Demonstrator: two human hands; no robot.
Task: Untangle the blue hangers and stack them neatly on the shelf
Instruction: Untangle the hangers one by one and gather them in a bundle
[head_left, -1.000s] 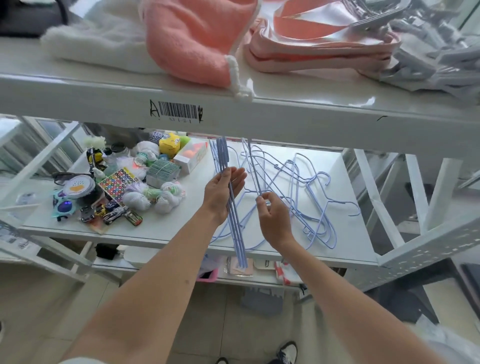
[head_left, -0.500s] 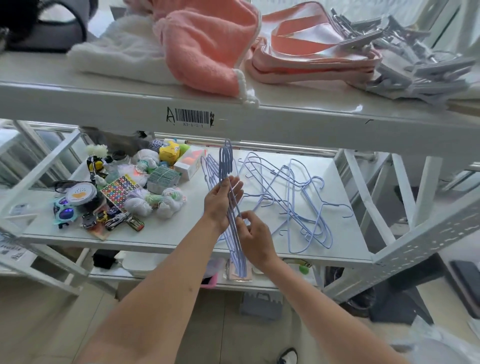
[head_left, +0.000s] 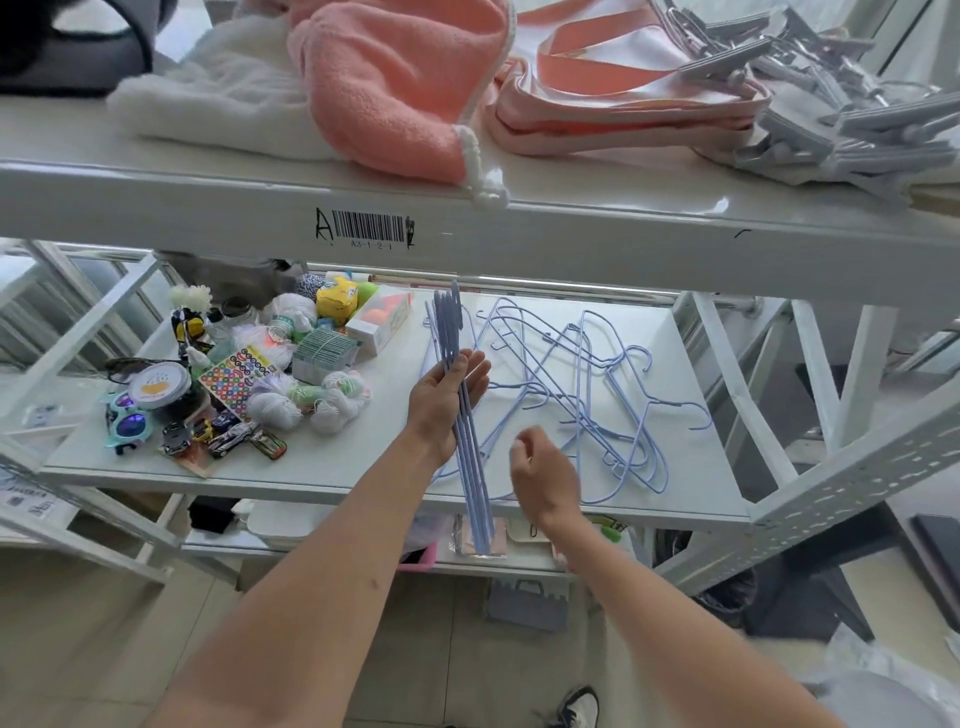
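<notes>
So the left hand (head_left: 445, 400) has a bundle of blue hangers (head_left: 470, 452) pinched edge-on, thumb across the front and fingers flat behind. The bundle stands nearly upright, hooks up near the underside of the upper shelf, and the bottom ends hang down past the front edge of the middle shelf (head_left: 311, 470). It looks like a handful of hangers lined up together, but I can't count them.

The right hand (head_left: 543, 480) is just beside the bundle on its right, not touching it. Fingers are loosely curled, nothing in it, and it's a bit motion-blurred. It sits over the front part of the shelf, between the held bundle and the loose stuff.

The rest of the hangers are a tangled pile (head_left: 587, 395) lying flat on the right half of that same shelf, hooks pointing every which way, wires crossing each other. The pile is near the right hand, just past its fingertips, and apart from the left hand.

The left half of the shelf is a mess of small things: sticker sheet (head_left: 236, 375), white yarn balls (head_left: 280, 410), toy cars (head_left: 228, 439), a round tin (head_left: 158, 385), kid sunglasses (head_left: 124, 423).

On the upper shelf (head_left: 519, 228) there's a pink towel (head_left: 400, 78), something fluffy and white (head_left: 218, 98), and a heap of grey clip hangers (head_left: 841, 98) at the right.
</notes>
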